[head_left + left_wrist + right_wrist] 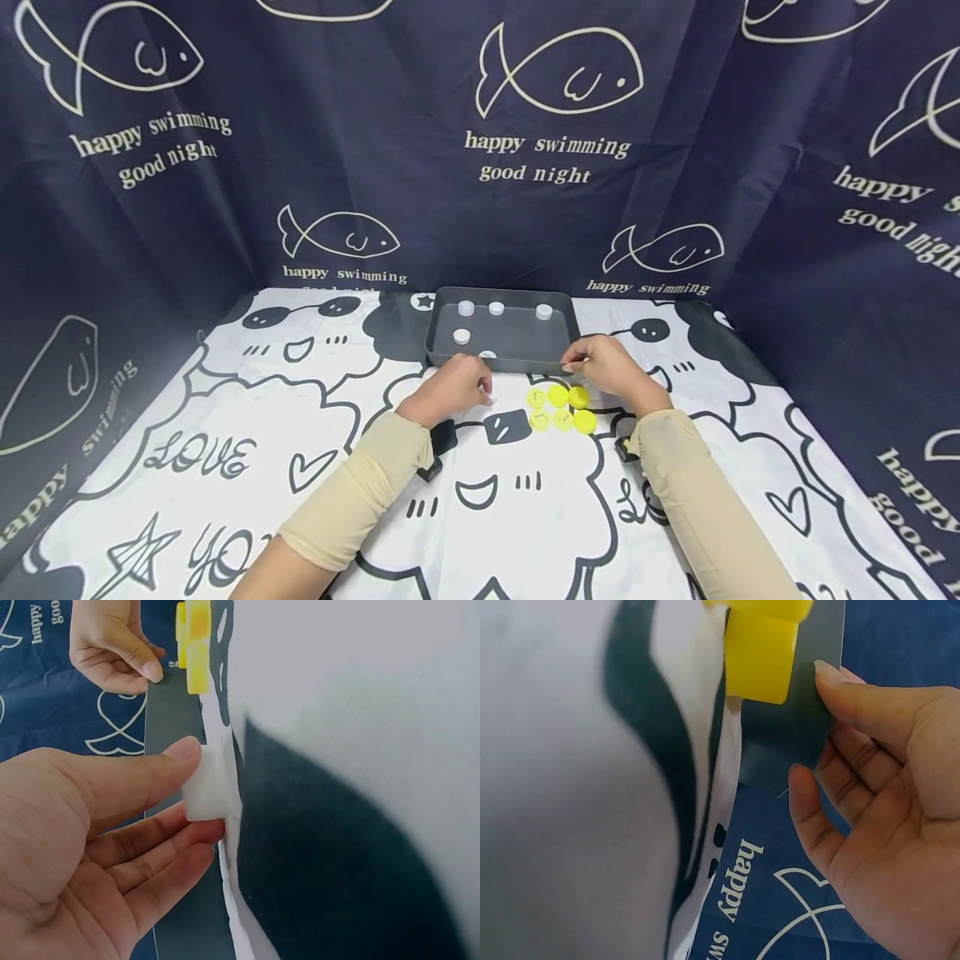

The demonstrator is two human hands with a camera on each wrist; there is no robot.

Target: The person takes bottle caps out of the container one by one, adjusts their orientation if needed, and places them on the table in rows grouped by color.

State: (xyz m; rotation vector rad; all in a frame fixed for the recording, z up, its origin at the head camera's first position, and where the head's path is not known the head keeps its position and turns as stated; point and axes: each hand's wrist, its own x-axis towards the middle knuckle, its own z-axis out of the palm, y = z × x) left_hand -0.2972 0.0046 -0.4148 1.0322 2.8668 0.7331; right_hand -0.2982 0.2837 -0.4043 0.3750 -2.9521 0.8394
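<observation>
Between thumb and fingers, my left hand (456,389) pinches a thick white disc (207,784) low over the cloth, in front of a dark grey tray (517,363). My right hand (609,364) grips the tray's rim at the near right corner; the right wrist view has the thumb on the tray wall (780,742) and fingers behind it. Several white discs lie inside the tray, among them one disc (461,337) at the left and another disc (543,312) at the back right. The near wall partly hides one white disc (487,354).
Several yellow discs (562,419), some with dark marks, lie in two rows on the cloth before the tray, between the hands. A patterned black-and-white cloth (480,533) covers the table. Behind the tray hangs a dark blue curtain (450,192) with fish prints.
</observation>
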